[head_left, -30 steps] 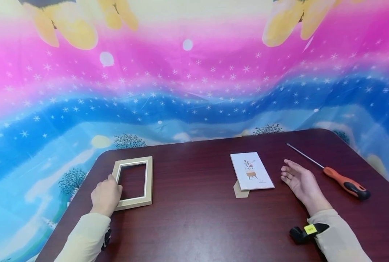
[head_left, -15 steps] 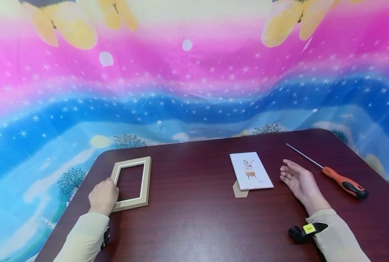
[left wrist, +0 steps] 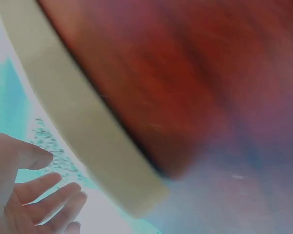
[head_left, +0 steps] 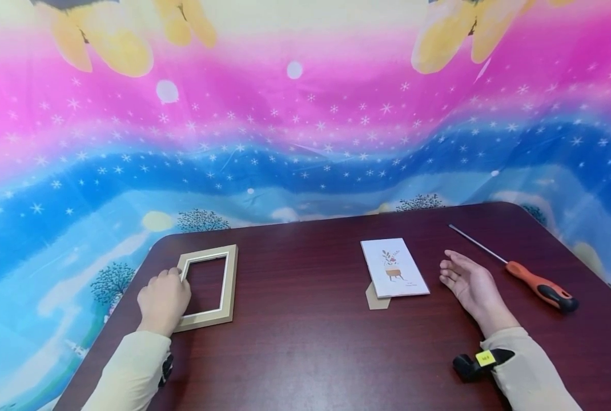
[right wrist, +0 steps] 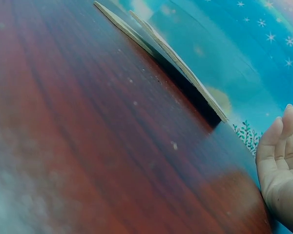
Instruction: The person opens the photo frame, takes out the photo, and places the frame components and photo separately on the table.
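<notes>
A beige picture frame (head_left: 232, 283) with an open middle lies at the table's left. My left hand (head_left: 163, 302) is at its left side. In the left wrist view, thumb and fingers of the left hand (left wrist: 10, 161) are apart, with a gap to the frame's edge (left wrist: 95, 129) and nothing held. Loosely curved, my right hand (head_left: 474, 292) rests on its side on the table, holding nothing. To its left is a white card with a plant drawing (head_left: 394, 267), on a board (right wrist: 198, 83) with a stand leg (head_left: 377, 298) poking out underneath.
An orange and black screwdriver (head_left: 542, 284) lies right of my right hand, its tip toward the back. The dark red table (head_left: 305, 342) has rounded far corners. Behind it hangs a colourful snowflake-patterned cloth (head_left: 295, 142).
The frame has shifted slightly left with my left hand early on. Since then the left hand has loosened and risen a little at the frame's edge. My right hand stays still.
</notes>
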The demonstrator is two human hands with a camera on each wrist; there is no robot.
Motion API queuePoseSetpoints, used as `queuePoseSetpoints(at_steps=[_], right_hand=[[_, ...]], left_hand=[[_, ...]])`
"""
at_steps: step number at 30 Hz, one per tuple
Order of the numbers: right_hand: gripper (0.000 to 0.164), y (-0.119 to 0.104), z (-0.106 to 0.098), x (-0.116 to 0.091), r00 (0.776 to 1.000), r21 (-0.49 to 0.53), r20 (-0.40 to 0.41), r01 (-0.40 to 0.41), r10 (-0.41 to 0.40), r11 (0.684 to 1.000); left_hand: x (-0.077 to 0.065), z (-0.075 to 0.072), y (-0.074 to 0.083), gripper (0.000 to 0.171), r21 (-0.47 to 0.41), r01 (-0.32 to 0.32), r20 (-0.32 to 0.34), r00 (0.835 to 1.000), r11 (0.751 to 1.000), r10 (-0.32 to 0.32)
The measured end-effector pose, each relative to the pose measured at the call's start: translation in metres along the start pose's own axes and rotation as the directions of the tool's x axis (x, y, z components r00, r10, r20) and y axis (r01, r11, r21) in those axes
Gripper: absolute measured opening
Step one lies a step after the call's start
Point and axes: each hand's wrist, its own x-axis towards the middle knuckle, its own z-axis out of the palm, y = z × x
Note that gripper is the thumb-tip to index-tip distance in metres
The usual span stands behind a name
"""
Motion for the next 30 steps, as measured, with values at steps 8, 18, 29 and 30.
queuePoseSetpoints(at_steps=[8,18,29,30], right_hand=[[0.03,0.0,0.001,-0.003,1.0,-0.012,0.003,0.006,-0.006,1.0],[0.029,0.001,0.002,-0.002,1.0,-0.019,0.004,0.009,-0.008,1.0],[0.03,0.001,-0.001,0.001,1.0,0.009,0.015,0.009,-0.009,1.0],[0.031,0.001,-0.001,0.001,1.0,0.019,0.021,0.009,-0.01,1.0]], left_hand=[[0.003,-0.013,0.034,0.028,-0.085,-0.046,0.026,0.999,0.995,0.048],[-0.002,-0.017,0.075,0.029,-0.139,-0.119,0.049,0.991,0.983,0.127],[-0.015,-0.015,0.119,0.025,-0.212,-0.105,0.086,0.988,0.971,0.126],[-0.016,-0.014,0.121,0.025,-0.217,-0.106,0.099,0.987,0.97,0.13]])
